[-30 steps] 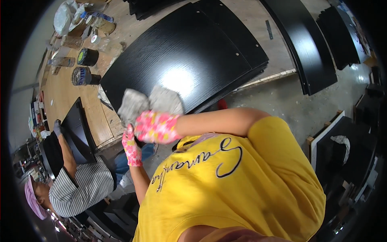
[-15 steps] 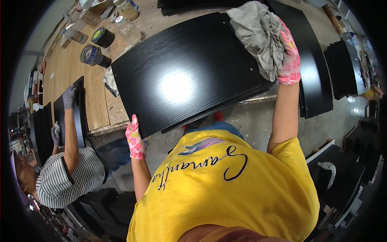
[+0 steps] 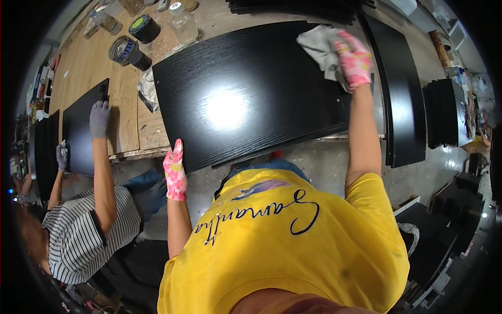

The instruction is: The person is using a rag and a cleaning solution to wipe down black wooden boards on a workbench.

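Observation:
A glossy black wood-grain panel lies in front of me on top of at least one more black panel, its near side jutting past the table edge. My left hand, in a pink-patterned glove, grips the panel's near left corner, with some fingers hidden by the board. At the far right corner my right hand, gloved alike and slightly blurred, holds a crumpled grey cloth against the panel's surface. Small holes or fittings show near the panel's corners.
A wooden worktable carries glass jars and dark tubs. Another black panel lies to the right, with a black stack beyond. At left, a co-worker in a striped shirt handles a black panel with grey gloves.
My right hand and the cloth have moved nearer and slightly left over the panel's right end, and the cloth is more bunched. My left hand keeps its grip on the corner.

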